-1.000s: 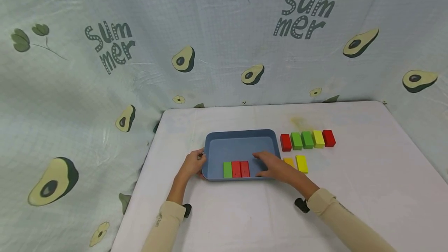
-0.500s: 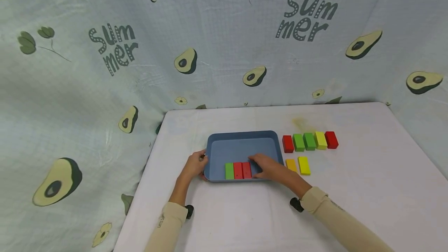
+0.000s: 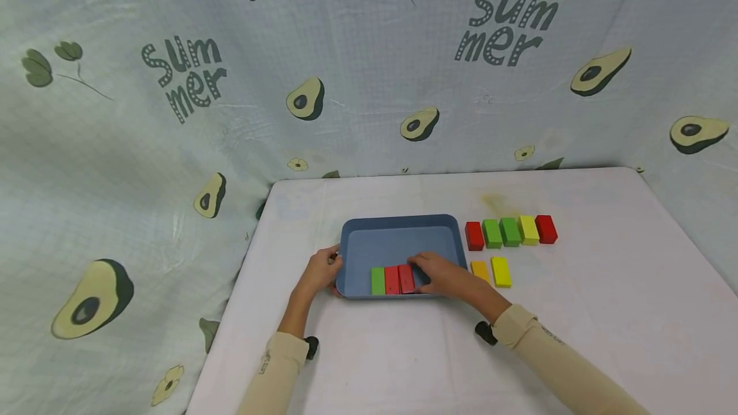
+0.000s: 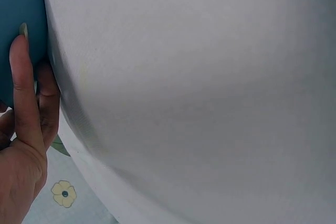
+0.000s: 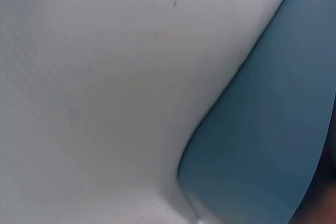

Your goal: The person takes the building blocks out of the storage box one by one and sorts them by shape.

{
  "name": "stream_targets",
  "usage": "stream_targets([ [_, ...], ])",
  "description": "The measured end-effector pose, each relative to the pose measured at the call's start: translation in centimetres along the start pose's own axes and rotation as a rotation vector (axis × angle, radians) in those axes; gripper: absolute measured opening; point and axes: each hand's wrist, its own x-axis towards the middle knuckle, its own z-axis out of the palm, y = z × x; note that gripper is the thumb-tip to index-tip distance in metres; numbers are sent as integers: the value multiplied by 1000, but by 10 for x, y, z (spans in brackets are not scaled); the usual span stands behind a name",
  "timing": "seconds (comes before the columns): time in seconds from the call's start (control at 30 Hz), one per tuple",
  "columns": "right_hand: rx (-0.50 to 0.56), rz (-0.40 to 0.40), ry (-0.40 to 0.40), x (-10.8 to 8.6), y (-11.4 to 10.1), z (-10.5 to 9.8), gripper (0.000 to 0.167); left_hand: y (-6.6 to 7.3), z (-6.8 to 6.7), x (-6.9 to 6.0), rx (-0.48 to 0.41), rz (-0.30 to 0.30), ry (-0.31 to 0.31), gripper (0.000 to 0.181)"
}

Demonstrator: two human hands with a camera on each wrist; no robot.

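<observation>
A blue-grey tray (image 3: pixel 398 242) lies on the table with a green block (image 3: pixel 377 281) and two red blocks along its near edge. My left hand (image 3: pixel 319 271) holds the tray's left side; in the left wrist view its fingers (image 4: pixel 25 93) lie against the tray's outer wall (image 4: pixel 21 3). Inside the tray my right hand (image 3: pixel 446 274) pinches the rightmost red block (image 3: pixel 406 278), which sits slightly tilted beside the middle red block (image 3: pixel 391 280). The right wrist view shows the tray's wall (image 5: pixel 262 114) and only a dark edge of the hand.
Right of the tray stands a row of blocks: a red block (image 3: pixel 475 236), two green ones, a yellow block (image 3: pixel 528 230) and another red block (image 3: pixel 546 229). Nearer lie an orange block (image 3: pixel 480 270), partly behind the right hand, and a yellow block (image 3: pixel 501 272). A patterned cloth (image 3: pixel 369 69) hangs behind the table.
My right hand has moved left to the rightmost red block, closed its fingers on it and shifted it slightly. The left hand stays at the tray's left side.
</observation>
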Motion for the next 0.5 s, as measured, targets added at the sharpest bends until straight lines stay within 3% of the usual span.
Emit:
stream_targets([
  [0.5,-37,-44,-7,1,1,-1,67,2,0,-2,18,8,5,44],
])
